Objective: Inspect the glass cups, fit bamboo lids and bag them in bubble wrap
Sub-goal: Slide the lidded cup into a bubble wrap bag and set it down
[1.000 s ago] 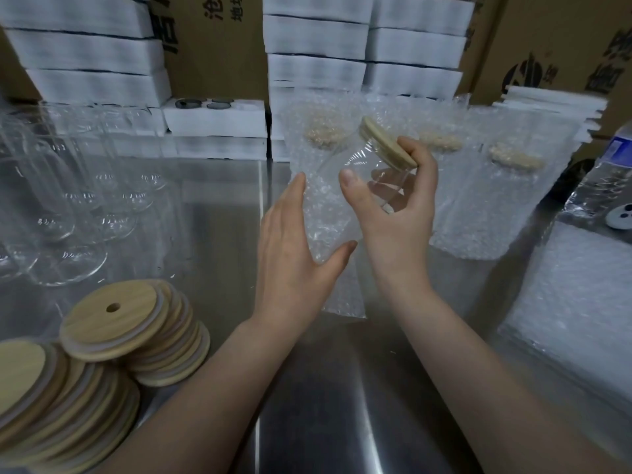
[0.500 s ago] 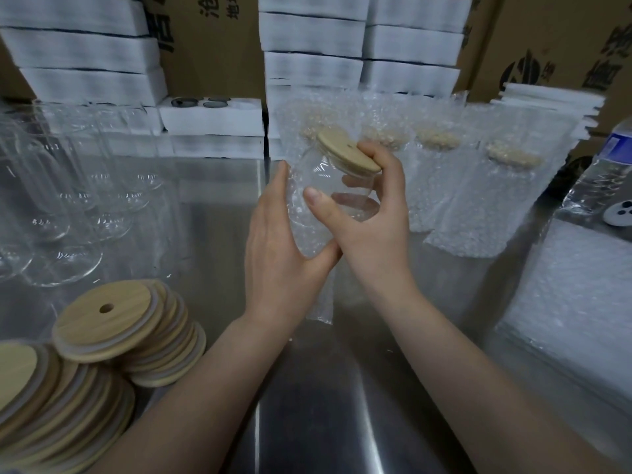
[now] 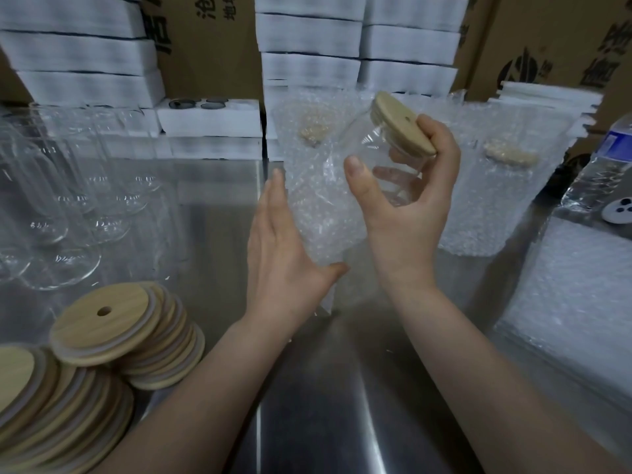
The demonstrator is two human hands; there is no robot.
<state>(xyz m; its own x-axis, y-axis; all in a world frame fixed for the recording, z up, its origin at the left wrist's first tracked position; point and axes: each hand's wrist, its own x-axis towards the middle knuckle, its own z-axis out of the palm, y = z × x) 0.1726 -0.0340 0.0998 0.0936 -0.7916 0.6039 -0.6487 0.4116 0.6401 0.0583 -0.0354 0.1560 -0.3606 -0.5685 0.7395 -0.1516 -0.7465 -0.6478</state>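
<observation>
The right hand grips a lidded glass cup (tilted); the left hand holds a bubble bag.

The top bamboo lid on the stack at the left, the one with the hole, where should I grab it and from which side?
Pinch the top bamboo lid by its rim, thumb above and fingers beneath, coming from the right where the edge overhangs the fanned stack. It lies flat and tilted, so only the edge offers a likely grip.

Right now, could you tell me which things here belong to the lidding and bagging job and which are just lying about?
In use:
- glass cup with bamboo lid, in right hand
- bubble-wrap bag, in left hand
- spare lids
- bare cups

Lying about:
- water bottle
- cardboard boxes
</observation>
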